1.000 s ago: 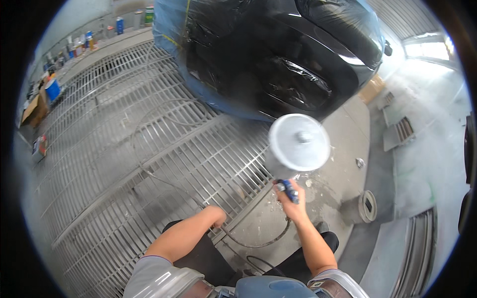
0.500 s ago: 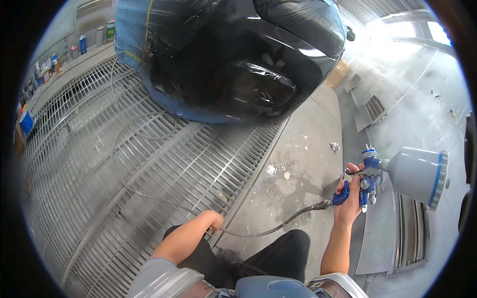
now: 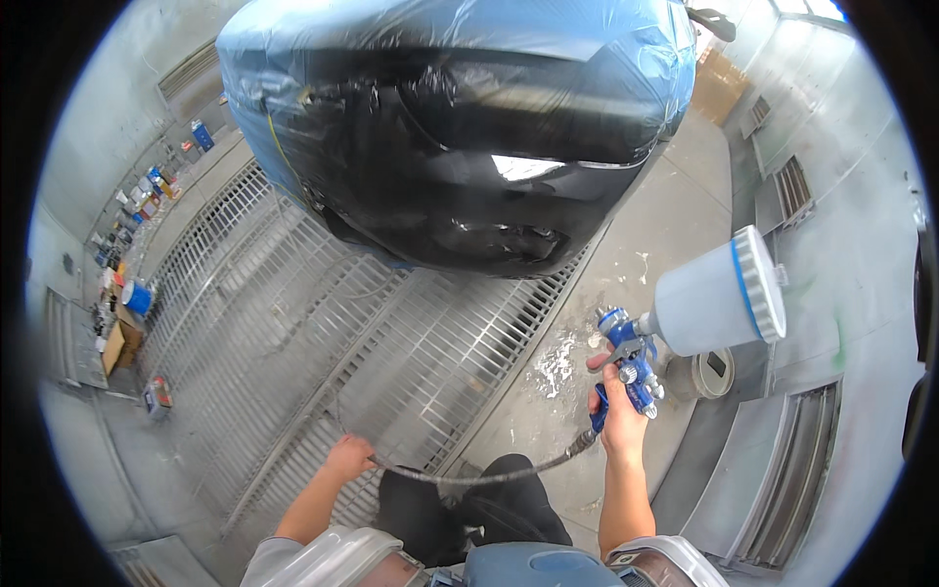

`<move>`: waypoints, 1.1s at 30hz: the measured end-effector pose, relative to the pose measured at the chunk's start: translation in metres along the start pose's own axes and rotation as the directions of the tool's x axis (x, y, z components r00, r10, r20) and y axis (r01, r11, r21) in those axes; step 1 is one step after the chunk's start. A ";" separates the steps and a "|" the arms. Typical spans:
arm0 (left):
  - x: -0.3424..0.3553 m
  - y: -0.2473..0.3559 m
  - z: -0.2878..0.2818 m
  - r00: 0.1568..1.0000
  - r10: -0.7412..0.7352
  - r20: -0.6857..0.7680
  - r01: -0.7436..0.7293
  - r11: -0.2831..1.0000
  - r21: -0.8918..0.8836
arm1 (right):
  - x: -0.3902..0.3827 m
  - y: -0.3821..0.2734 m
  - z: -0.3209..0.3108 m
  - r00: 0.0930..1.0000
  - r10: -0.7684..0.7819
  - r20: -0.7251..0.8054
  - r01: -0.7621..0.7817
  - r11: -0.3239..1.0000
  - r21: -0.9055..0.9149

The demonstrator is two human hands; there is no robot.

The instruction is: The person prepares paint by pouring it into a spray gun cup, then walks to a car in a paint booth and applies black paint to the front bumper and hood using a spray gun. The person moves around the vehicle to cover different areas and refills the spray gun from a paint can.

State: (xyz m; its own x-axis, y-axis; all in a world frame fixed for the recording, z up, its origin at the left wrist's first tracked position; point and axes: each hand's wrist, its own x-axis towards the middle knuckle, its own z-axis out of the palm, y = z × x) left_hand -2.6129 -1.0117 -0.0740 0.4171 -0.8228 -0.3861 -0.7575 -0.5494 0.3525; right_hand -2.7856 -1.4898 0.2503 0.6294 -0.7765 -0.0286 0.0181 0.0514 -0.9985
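Right grip (image 3: 622, 419) on sprayer (image 3: 689, 315), left (image 3: 349, 456) on hose (image 3: 469, 480)

The wrapped vehicle (image 3: 450, 147) is cut off above, and containers (image 3: 150, 203) at left are too small to identify.

- The right hand (image 3: 623, 419) holds a blue spray gun (image 3: 636, 364).
- A big pale cup (image 3: 699, 301) sits on the gun and tips over to the right.
- The left hand (image 3: 348, 457) holds the hose (image 3: 479, 479), which goes up to the gun.
- A car with a shiny black part (image 3: 411, 186) and a blue plastic sheet (image 3: 548, 34) stands over the far end of the metal grate (image 3: 406, 342).
- White spots (image 3: 555, 364) mark the floor by the grate's right edge.
- A bucket (image 3: 689, 380) stands near the floor's right edge.
- A blue tub (image 3: 137, 297) is past the grate's left edge.
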 end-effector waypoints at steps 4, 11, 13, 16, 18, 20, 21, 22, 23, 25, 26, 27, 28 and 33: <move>-0.065 0.048 -0.096 0.975 0.041 0.219 -0.034 0.999 -0.035 | -0.002 -0.057 -0.004 0.974 0.189 -0.121 -0.184 0.982 0.049; -0.101 0.059 -0.171 0.932 0.186 0.311 -0.169 0.982 -0.081 | 0.003 -0.153 0.051 0.950 0.255 -0.180 -0.269 0.962 -0.057; -0.091 0.044 -0.178 0.925 0.243 0.291 -0.223 0.970 -0.101 | 0.007 -0.168 0.074 0.954 0.213 -0.212 -0.236 0.968 -0.088; -0.069 0.010 -0.189 0.905 0.331 0.266 -0.308 0.943 -0.128 | 0.007 -0.178 0.113 0.941 0.164 -0.294 -0.221 0.961 -0.169; -0.056 -0.020 -0.190 0.880 0.390 0.270 -0.361 0.920 -0.151 | 0.005 -0.194 0.142 0.939 0.139 -0.314 -0.215 0.952 -0.219; -0.046 -0.054 -0.202 0.861 0.372 0.347 -0.349 0.928 -0.127 | 0.004 -0.208 0.174 0.924 0.077 -0.375 -0.188 0.944 -0.270; -0.040 -0.070 -0.209 0.862 0.371 0.346 -0.355 0.928 -0.110 | 0.004 -0.213 0.188 0.909 0.046 -0.413 -0.176 0.943 -0.281; -0.036 -0.086 -0.215 0.863 0.369 0.345 -0.360 0.928 -0.092 | 0.006 -0.219 0.205 0.893 0.016 -0.449 -0.164 0.942 -0.292; -0.028 -0.103 -0.221 0.858 0.307 0.412 -0.336 0.942 -0.001 | 0.009 -0.226 0.229 0.864 -0.029 -0.502 -0.128 0.953 -0.276; -0.015 -0.135 -0.224 0.874 0.254 0.414 -0.297 0.954 0.041 | 0.015 -0.232 0.267 0.845 -0.045 -0.532 -0.138 0.944 -0.299; -0.012 -0.150 -0.224 0.882 0.223 0.416 -0.274 0.960 0.066 | 0.017 -0.232 0.283 0.837 -0.050 -0.545 -0.144 0.941 -0.306; -0.009 -0.159 -0.232 0.865 0.270 0.422 -0.319 0.946 0.049 | 0.020 -0.231 0.298 0.838 -0.003 -0.546 -0.223 0.911 -0.348; -0.009 -0.163 -0.237 0.844 0.284 0.456 -0.347 0.936 0.060 | 0.023 -0.228 0.316 0.851 0.011 -0.525 -0.224 0.912 -0.344; -0.035 -0.174 -0.249 0.786 0.415 0.459 -0.469 0.883 0.005 | 0.052 -0.230 0.400 0.926 0.058 -0.374 -0.195 0.920 -0.339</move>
State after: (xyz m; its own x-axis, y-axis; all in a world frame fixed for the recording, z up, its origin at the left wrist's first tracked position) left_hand -2.3700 -0.9237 0.0906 -0.2170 -0.8079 -0.5479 -0.8671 -0.0983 0.4884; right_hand -2.4464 -1.2912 0.4967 0.2932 -0.9506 -0.1022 -0.3693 -0.0140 -0.9292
